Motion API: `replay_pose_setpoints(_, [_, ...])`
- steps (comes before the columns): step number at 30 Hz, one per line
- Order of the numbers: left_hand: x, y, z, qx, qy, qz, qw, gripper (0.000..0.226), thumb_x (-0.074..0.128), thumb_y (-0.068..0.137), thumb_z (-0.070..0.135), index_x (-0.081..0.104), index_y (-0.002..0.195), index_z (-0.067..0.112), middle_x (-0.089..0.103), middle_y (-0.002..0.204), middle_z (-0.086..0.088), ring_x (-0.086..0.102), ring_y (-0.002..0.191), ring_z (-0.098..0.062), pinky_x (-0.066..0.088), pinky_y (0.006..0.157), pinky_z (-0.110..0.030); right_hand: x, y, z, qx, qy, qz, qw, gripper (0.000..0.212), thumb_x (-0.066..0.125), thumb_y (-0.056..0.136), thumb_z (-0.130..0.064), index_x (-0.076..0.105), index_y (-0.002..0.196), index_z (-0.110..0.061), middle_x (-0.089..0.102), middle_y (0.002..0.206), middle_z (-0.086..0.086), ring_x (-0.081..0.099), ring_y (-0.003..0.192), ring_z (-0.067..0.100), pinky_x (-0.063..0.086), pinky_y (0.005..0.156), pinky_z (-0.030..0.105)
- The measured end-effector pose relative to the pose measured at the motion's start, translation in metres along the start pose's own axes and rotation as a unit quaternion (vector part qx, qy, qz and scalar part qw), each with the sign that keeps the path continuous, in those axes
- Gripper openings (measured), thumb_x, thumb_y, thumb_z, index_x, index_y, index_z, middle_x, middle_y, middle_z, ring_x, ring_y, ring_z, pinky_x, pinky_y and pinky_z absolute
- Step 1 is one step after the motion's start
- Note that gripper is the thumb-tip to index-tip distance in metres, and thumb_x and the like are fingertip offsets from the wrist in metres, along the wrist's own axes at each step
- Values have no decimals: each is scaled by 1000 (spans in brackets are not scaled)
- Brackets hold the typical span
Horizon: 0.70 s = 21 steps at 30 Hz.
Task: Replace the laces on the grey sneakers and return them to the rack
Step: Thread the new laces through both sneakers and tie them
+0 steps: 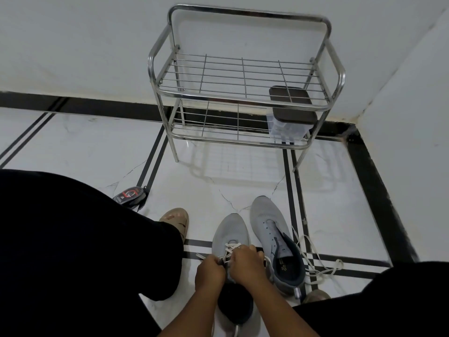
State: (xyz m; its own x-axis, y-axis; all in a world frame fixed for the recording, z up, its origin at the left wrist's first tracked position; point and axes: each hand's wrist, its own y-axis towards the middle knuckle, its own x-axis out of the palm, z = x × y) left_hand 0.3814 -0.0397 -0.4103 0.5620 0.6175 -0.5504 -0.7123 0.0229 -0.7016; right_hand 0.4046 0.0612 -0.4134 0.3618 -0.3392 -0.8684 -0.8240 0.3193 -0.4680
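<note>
Two grey sneakers stand on the white floor between my legs. The left sneaker carries a white lace crossed through its eyelets. My left hand and my right hand both pinch that lace over the tongue. The right sneaker has bare eyelets. A loose white lace lies on the floor at its right side. The steel rack stands against the wall ahead, with nothing on its top shelf.
A clear plastic box with a dark lid sits on the rack's lower shelf at the right. A dark packet with red print lies on the floor by my left knee. My sandalled foot rests left of the sneakers.
</note>
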Motion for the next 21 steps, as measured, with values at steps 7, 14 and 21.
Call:
replay_pose_setpoints(7, [-1, -5, -1, 14, 11, 8, 1000, 19, 50, 91, 13, 63, 103, 19, 66, 111, -6, 60, 101, -23, 43, 82, -26, -1, -3, 0, -30, 3, -23, 999, 25, 49, 88, -27, 70, 100, -20, 60, 116, 2, 43, 116, 28, 33, 95, 42])
replay_pose_setpoints(14, [-2, -3, 0, 7, -28, 7, 1000, 22, 44, 98, 20, 65, 104, 19, 65, 113, -6, 59, 101, -22, 40, 78, -24, -11, -9, -1, -16, 42, -15, 999, 11, 65, 85, -26, 73, 92, -31, 58, 103, -7, 46, 110, 21, 33, 94, 35])
replay_pose_setpoints(21, [-3, 3, -1, 10, 24, 5, 1000, 20, 51, 96, 33, 61, 88, 18, 67, 104, -7, 60, 96, -24, 39, 73, -24, -26, -15, 15, 59, 3, -41, 997, 40, 63, 87, -40, 60, 119, -17, 61, 121, 5, 60, 112, 25, 49, 87, 34])
